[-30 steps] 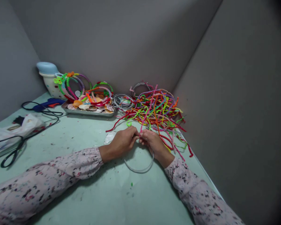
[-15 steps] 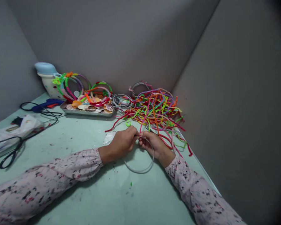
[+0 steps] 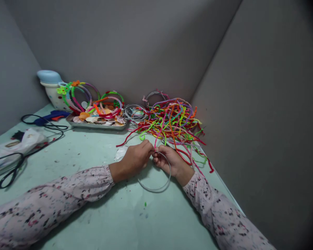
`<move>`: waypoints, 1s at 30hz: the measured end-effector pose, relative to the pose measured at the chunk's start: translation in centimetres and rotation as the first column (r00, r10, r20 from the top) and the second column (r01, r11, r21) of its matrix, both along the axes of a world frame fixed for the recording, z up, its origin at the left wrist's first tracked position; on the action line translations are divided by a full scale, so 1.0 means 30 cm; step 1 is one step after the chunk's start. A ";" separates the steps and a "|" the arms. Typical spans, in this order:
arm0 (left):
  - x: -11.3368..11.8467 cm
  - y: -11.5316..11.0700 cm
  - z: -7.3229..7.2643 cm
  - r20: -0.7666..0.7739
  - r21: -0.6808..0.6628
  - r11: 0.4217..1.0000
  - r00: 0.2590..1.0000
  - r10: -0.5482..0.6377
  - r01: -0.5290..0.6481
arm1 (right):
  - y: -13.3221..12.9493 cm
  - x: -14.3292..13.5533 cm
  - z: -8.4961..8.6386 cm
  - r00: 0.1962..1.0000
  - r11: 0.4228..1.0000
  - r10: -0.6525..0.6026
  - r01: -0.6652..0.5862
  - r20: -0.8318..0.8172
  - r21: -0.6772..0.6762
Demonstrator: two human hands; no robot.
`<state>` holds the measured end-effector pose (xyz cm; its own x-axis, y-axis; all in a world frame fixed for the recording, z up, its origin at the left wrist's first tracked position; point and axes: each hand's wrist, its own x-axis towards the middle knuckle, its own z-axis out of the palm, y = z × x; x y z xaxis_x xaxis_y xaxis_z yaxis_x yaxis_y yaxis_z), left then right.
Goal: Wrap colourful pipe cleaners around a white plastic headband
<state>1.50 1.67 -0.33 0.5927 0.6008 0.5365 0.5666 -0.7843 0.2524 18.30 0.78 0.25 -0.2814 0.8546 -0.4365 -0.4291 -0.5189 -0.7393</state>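
Observation:
A thin grey hoop [image 3: 156, 190] hangs below my hands in an open curve over the green table. My right hand [image 3: 169, 160] pinches its upper end between thumb and fingers. My left hand [image 3: 137, 158] is closed, its fingertips meeting the right ones at that same end. A pink fuzzy stem [image 3: 159, 133] runs up from the meeting point of the fingertips towards the pile behind. The exact hold of the left fingertips on stem or hoop is partly hidden.
A tangled pile of coloured fuzzy stems [image 3: 172, 118] lies behind my hands. Left of it are coiled grey hoops [image 3: 135, 113], a metal tray [image 3: 101, 126] of shells and wrapped hoops, a blue-lidded container [image 3: 52, 88], black cable [image 3: 22, 159] and a plastic bag [image 3: 32, 139].
The whole view has shifted very slightly. Both hands keep nearly the same pose at the hoop's end, with the right fingers a little closer to the left ones.

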 end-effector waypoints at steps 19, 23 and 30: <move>-0.003 0.007 -0.008 0.113 0.013 0.998 0.992 -0.060 0.059 | -0.008 -0.002 0.018 0.996 0.995 0.015 -0.023 -0.090 -0.093; -0.004 0.011 -0.005 0.126 0.002 0.998 0.990 -0.062 0.062 | -0.010 -0.007 0.011 0.997 0.997 -0.002 -0.004 -0.078 -0.080; -0.008 0.018 -0.002 0.099 -0.013 1.000 0.995 -0.023 0.024 | -0.009 -0.007 -0.011 0.997 0.993 -0.070 0.074 -0.045 0.087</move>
